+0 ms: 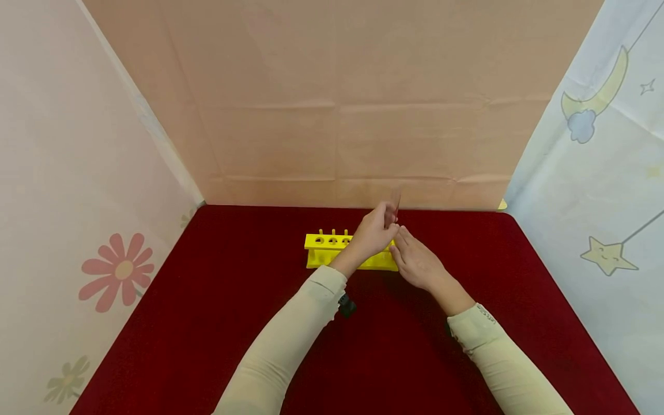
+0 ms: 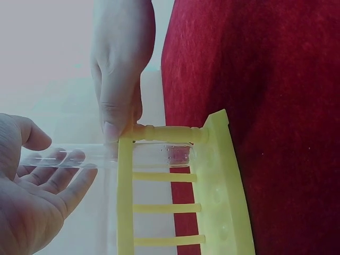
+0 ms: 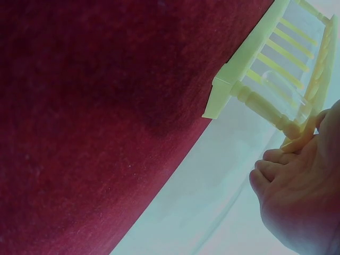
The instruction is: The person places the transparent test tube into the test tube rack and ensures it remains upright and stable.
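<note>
A yellow test tube rack [image 1: 313, 259] stands on the table, with round holes along its top plate. A clear test tube [image 2: 149, 154] passes through the hole at its right end, parallel to the posts, its lower end at the base. My left hand [image 1: 370, 231] reaches across to the upper part of this tube. In the left wrist view its thumb and fingers are spread apart around the glass, which overlaps the fingers. My right hand [image 1: 420, 262] pinches the right end of the top plate between thumb and fingers [image 3: 268, 169].
Dark red cloth [image 1: 218, 276] covers the table. A tan sheet [image 1: 332, 104] hangs behind it, with patterned white sheets [image 1: 46, 173] along both sides. Short yellow pegs [image 1: 334, 231] rise at the rack's back. A small black device [image 1: 346, 305] sits under my left wrist.
</note>
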Demonstrator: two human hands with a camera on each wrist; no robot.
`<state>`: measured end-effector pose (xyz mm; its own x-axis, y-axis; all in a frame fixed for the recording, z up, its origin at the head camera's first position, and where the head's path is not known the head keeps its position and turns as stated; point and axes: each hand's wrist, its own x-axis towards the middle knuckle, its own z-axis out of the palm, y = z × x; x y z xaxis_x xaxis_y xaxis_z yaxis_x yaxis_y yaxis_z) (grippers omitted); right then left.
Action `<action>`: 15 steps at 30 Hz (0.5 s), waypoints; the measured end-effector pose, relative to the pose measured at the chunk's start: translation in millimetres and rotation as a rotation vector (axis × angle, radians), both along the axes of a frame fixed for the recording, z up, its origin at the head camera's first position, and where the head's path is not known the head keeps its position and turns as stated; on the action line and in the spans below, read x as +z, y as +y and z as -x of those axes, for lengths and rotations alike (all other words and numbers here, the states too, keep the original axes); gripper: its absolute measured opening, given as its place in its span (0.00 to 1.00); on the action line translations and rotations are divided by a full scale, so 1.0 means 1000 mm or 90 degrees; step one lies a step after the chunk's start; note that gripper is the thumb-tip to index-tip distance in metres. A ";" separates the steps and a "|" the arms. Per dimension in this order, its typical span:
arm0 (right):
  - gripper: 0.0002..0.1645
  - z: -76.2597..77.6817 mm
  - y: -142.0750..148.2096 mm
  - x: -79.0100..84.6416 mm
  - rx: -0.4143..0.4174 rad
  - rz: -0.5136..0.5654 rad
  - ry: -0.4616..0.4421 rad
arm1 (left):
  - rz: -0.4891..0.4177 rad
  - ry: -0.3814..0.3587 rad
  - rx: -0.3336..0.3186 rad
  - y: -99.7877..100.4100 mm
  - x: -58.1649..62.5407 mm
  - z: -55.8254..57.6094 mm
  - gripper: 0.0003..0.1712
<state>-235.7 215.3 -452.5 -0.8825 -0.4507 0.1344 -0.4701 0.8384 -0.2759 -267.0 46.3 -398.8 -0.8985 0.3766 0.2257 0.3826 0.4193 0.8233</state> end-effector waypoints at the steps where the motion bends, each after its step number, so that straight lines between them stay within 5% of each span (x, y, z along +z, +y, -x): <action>1: 0.36 0.000 0.000 0.000 0.000 -0.001 -0.001 | 0.001 0.000 -0.001 0.000 0.000 0.000 0.19; 15: 0.35 0.000 0.001 -0.001 0.006 0.000 -0.004 | -0.006 -0.010 -0.010 0.002 -0.006 -0.001 0.19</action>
